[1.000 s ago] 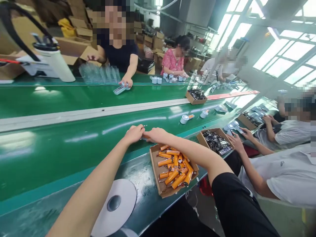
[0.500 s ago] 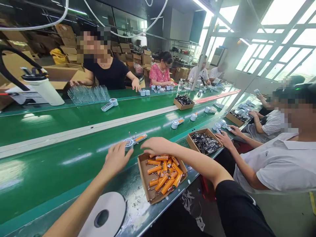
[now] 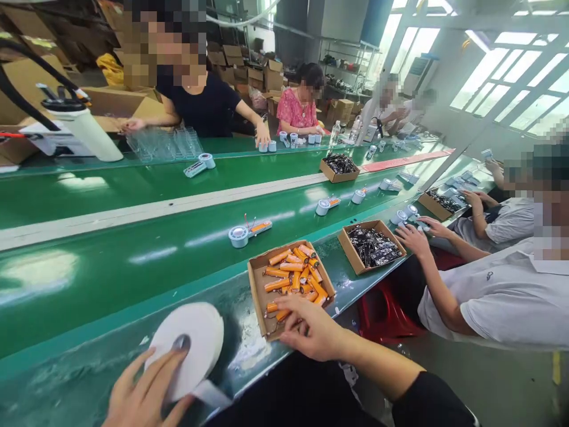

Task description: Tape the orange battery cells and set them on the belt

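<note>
My left hand [image 3: 149,385] lies with fingers spread over a white roll of tape [image 3: 208,329], fingertips close to its centre hole. A loose strip of tape [image 3: 211,392] sticks out beside my thumb. My right hand [image 3: 313,329] is over the near edge of a shallow cardboard box [image 3: 256,296], its fingers loosely bent and apart. Orange wrapped battery cells [image 3: 288,267] fill much of that box, and my fingertips are at the nearest ones; contact is hard to tell. A light-blue round-headed device [image 3: 239,236] with an orange cell in its handle lies beyond on the green belt.
A box of black parts [image 3: 372,246] stands right of the batteries. More light-blue devices [image 3: 326,206] lie along the belt [image 3: 111,261]. A co-worker in a white shirt [image 3: 489,296] sits at right; others sit across. A red stool [image 3: 386,314] is below the bench.
My left hand has left the light-blue device and come back to the tape roll. My right hand has drawn back from the belt to the battery box's near edge. The view has shifted.
</note>
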The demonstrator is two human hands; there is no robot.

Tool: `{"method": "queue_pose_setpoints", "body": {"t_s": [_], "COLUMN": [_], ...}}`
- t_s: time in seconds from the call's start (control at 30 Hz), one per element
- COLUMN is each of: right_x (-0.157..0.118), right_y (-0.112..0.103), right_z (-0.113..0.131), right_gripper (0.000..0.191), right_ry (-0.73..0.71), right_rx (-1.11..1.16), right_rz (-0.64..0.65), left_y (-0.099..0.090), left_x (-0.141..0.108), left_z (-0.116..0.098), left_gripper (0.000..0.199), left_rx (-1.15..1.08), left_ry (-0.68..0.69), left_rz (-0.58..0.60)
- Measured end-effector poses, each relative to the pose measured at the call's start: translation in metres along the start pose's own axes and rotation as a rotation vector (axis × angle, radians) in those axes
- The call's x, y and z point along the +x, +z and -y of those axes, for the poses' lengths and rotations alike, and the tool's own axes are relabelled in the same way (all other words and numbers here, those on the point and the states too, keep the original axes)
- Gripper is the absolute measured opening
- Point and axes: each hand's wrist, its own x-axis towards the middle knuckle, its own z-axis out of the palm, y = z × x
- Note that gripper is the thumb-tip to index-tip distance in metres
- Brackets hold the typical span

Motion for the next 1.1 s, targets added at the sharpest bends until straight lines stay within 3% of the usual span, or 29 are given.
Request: {"method": "queue_pose_setpoints", "body": {"t_s": [0.07, 0.1, 0.2, 0.33, 0.4, 0.5, 0.57, 0.63, 0.77, 0.87, 0.9, 0.97, 1.03, 1.1], "right_x": [0.008, 0.011, 0.007, -0.014, -0.020, -0.003, 0.027, 0.066, 0.120, 0.137, 0.140, 0.138, 0.124, 0.106], "right_y": [0.018, 0.027, 0.049, 0.060, 0.048, 0.010, -0.017, -0.034, -0.035, -0.045, -0.052, -0.065, -0.070, -0.062], "right_z": [0.013, 0.019, 0.022, -0.001, -0.010, -0.006, 0.001, 0.003, -0.019, -0.052, -0.061, -0.064, -0.045, -0.016], "right_gripper": [0.089, 0.089, 0.042, 0.034, 0.026, 0.044, 0.035, 0.028, 0.023, 0.020, 0.018, 0.022, 0.039, 0.046], "right_ry": [0.129, 0.168, 0.170, 0.032, -0.061, -0.136, -0.127, -0.130, -0.241, -0.280, -0.252, -0.114, 0.000, -0.027], "right_rx": [0.134, 0.190, 0.244, -0.198, -0.383, -0.438, -0.590, -0.844, -1.209, -1.137, -1.036, -0.778, -0.465, -0.134], "right_rz": [0.124, 0.215, 0.444, 0.530, 0.536, 0.447, 0.293, 0.232, 0.363, 0.380, 0.348, 0.134, -0.192, -0.474], "left_y": [-0.019, -0.028, -0.038, -0.028, -0.021, -0.008, 0.000, 0.006, 0.018, 0.029, 0.030, 0.024, 0.010, -0.003], "left_x": [0.037, 0.054, 0.088, 0.087, 0.074, 0.057, 0.052, 0.052, 0.072, 0.091, 0.093, 0.090, 0.078, 0.064], "left_z": [-0.030, -0.045, -0.073, -0.073, -0.070, -0.067, -0.070, -0.079, -0.104, -0.100, -0.097, -0.095, -0.102, -0.108], "left_gripper": [0.075, 0.070, 0.056, 0.050, 0.050, 0.051, 0.052, 0.053, 0.064, 0.071, 0.071, 0.071, 0.070, 0.067], "left_rx": [0.005, -0.004, -0.036, -0.181, -0.287, -0.371, -0.361, -0.322, -0.285, -0.291, -0.285, -0.260, -0.221, -0.180], "left_ry": [0.031, 0.040, 0.012, -0.206, -0.368, -0.481, -0.447, -0.379, -0.315, -0.281, -0.273, -0.271, -0.281, -0.288], "left_rz": [-0.078, -0.102, -0.133, -0.177, -0.173, -0.132, -0.108, -0.083, 0.052, 0.188, 0.219, 0.245, 0.210, 0.144]}}
